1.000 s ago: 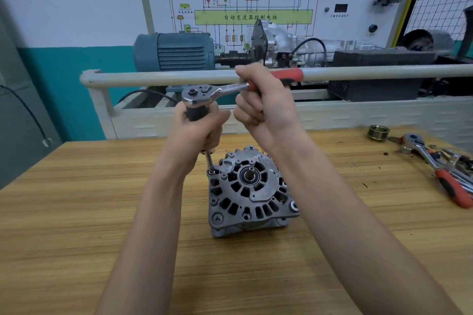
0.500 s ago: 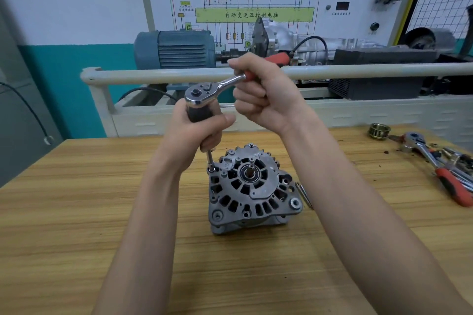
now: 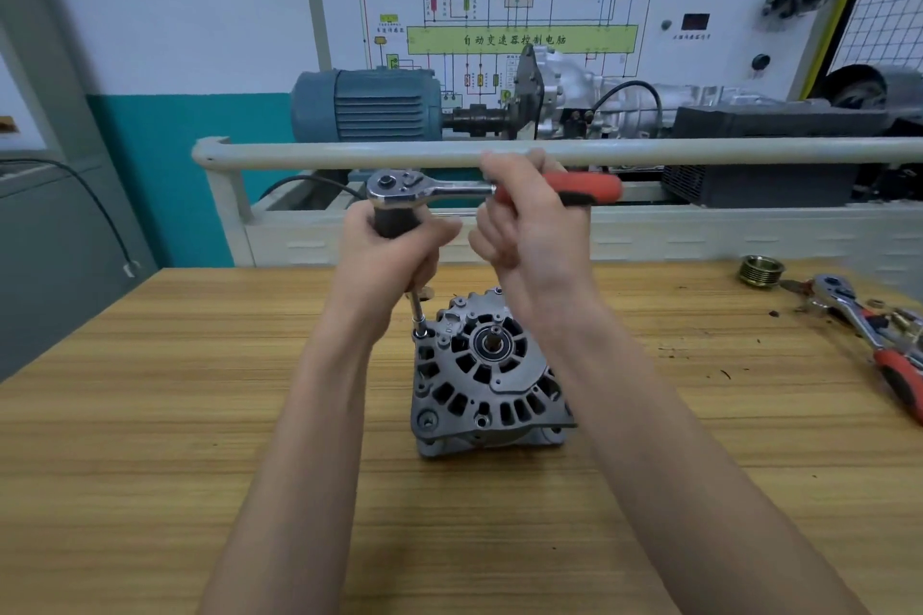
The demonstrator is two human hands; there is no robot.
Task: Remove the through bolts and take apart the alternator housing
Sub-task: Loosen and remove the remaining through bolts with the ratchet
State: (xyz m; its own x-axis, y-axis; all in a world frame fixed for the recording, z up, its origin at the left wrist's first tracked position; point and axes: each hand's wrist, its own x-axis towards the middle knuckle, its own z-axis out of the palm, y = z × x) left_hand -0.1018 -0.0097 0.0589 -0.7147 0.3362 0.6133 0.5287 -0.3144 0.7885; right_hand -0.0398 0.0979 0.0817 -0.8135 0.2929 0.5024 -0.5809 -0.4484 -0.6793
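Alternator (image 3: 487, 375) is sitting face-up at frame centre on the bench (image 3: 150, 415), housing not yet split. Left hand (image 3: 384, 260) is gripping the dark extension grip just under the ratchet (image 3: 429, 190) head, steadying it; right hand (image 3: 529, 225) is curling round the red handle at centre top, just below the white rail (image 3: 699, 150). Extension (image 3: 416, 307) is running down from the left hand, slightly tilted, with its socket sitting on a through bolt at the housing's upper-left corner. Likely step: loosening this bolt with the ratchet. To do it well, probably keeping the extension in line with the bolt so the socket is not slipping off, left hand pressing down while right hand is swinging the handle in short arcs clear of the rail. Nothing is holding the alternator, so it may twist on the bench under a hard pull. A second ratchet (image 3: 869, 330) and a pulley (image 3: 761, 270) are lying at the right edge.
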